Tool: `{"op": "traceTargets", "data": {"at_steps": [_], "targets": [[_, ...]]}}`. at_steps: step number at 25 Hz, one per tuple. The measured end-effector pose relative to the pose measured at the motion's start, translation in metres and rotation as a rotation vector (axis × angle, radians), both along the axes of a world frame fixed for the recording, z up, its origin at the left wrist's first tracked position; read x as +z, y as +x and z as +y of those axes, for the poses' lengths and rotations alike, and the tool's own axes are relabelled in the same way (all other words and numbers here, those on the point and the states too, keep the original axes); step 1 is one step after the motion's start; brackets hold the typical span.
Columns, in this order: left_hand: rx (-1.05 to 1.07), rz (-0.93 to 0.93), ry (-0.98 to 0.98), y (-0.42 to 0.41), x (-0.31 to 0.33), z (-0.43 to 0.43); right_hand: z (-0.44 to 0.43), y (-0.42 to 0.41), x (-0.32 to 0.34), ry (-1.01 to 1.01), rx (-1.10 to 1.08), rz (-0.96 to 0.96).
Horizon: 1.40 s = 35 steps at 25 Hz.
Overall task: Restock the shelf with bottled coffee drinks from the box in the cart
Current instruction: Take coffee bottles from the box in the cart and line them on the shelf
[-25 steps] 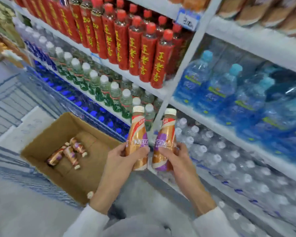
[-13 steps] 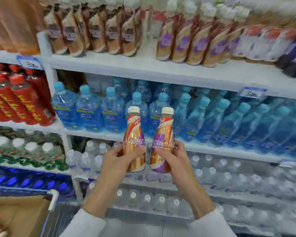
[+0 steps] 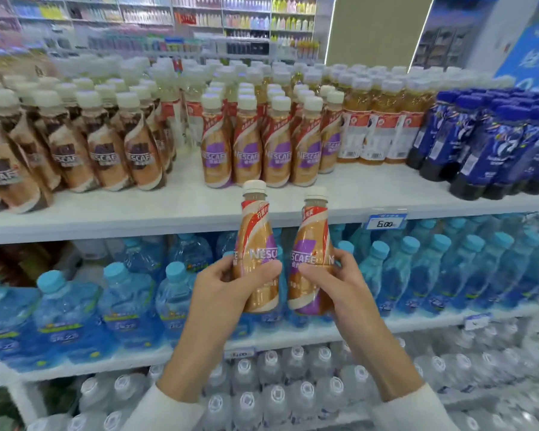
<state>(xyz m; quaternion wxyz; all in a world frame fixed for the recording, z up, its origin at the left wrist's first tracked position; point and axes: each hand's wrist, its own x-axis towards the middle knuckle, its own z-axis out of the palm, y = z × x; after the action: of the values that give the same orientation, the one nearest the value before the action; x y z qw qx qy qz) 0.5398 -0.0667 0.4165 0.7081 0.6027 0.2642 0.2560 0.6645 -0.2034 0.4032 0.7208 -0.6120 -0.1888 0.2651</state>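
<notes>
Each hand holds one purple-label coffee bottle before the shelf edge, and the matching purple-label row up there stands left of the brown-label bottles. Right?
Not quite. The head view shows the purple-label row standing right of the brown-label bottles, not left. The rest holds: the left hand grips the left coffee bottle, the right hand the right coffee bottle, before the shelf edge.

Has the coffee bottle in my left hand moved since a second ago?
Yes. The left-hand bottle has risen: its cap now reaches the coffee shelf, up from the clear-water rows.
</notes>
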Motion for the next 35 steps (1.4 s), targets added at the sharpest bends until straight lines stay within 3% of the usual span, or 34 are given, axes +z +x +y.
{"op": "traceTargets", "data": {"at_steps": [11, 19, 23, 28, 35], "targets": [[0.075, -0.107, 0.354, 0.106, 0.067, 0.060, 0.062, 0.116, 0.078, 0.091, -0.090, -0.356], [0.199, 0.010, 0.432, 0.139, 0.037, 0.068, 0.073, 0.166, 0.044, 0.106, 0.067, -0.402], [0.300, 0.032, 0.486, 0.140, 0.030, 0.063, 0.070, 0.163, 0.044, 0.004, 0.081, -0.512], [0.453, 0.060, 0.620, 0.143, 0.025, 0.051, 0.071, 0.148, 0.048, -0.168, -0.138, -0.660], [0.155, -0.007, 0.465, 0.132, 0.031, 0.073, 0.061, 0.169, 0.047, -0.131, 0.106, -0.510]]}}
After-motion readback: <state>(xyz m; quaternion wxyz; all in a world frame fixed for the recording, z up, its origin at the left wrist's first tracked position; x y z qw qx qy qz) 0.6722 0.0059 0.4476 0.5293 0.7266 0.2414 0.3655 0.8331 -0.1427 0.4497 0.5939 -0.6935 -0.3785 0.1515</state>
